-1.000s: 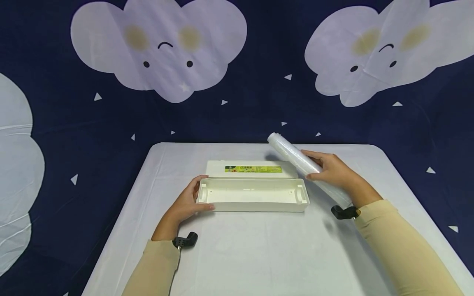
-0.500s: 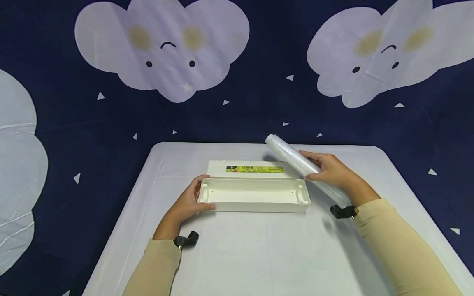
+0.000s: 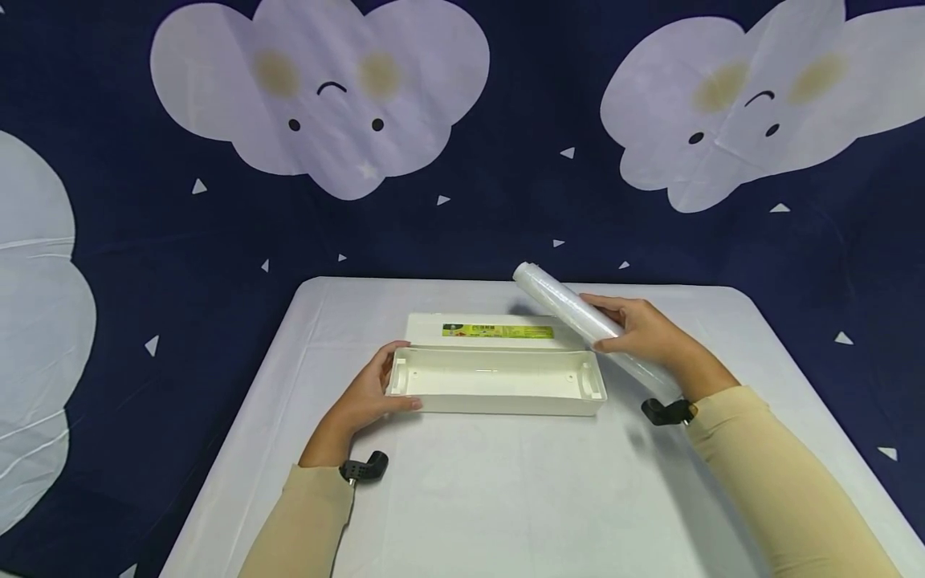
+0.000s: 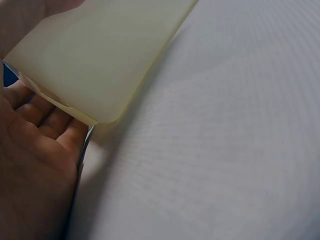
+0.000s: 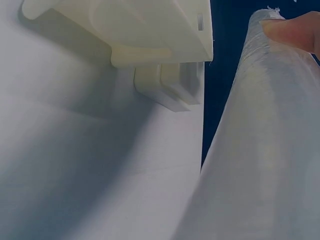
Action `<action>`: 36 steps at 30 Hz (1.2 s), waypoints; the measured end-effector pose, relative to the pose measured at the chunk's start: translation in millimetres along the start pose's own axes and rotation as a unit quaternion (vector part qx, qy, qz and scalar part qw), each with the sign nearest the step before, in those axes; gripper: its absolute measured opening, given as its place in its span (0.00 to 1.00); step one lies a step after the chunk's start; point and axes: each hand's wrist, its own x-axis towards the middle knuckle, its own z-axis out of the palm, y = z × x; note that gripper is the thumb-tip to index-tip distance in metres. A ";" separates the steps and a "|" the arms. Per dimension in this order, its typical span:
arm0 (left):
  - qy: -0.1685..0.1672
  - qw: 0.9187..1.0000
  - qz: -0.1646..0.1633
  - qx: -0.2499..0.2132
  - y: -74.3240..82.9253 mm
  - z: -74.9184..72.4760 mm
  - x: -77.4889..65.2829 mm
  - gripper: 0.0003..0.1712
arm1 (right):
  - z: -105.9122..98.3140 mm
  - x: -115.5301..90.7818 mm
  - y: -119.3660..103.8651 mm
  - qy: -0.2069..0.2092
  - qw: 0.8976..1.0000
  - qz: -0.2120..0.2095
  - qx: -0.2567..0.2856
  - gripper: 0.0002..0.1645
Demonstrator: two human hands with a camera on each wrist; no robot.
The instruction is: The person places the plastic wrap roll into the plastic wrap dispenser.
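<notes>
A long cream plastic-wrap box (image 3: 499, 404) stands on the table with its hinged lid (image 3: 426, 329) folded back behind it. No roll lies in its trough. At the box's left end my left hand (image 3: 367, 391) grips it, thumb along the front wall and fingers behind the end. In the left wrist view those fingers (image 4: 55, 120) curl under the end of the box (image 4: 100, 55). My right hand (image 3: 643, 333) holds a roll of cling film (image 3: 564, 301), tilted above the table to the right of the box. The thumb (image 5: 295, 32) lies on the film roll (image 5: 265, 125) in the right wrist view.
A white cloth covers the table (image 3: 506, 498). Behind it hangs a dark blue curtain (image 3: 506, 225) printed with clouds and small triangles. Part of the lid, which bears a yellow-green label (image 3: 499, 331), sits behind the roll's upper part.
The roll in my right hand has shifted slightly left relative to the box. My left hand keeps its hold on the box, and the head view has turned a little.
</notes>
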 end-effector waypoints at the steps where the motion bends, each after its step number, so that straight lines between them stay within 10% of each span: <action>1: 0.000 1.000 0.001 0.001 -0.3 0.0 0.0 0.65 | 0.1 0.4 0.2 -0.001 1.000 -0.002 0.002 0.53; 36: -0.005 1.000 0.016 -0.019 -8.1 -1.1 2.3 0.64 | 2.3 17.4 -12.4 -0.035 0.999 -0.040 -0.010 0.53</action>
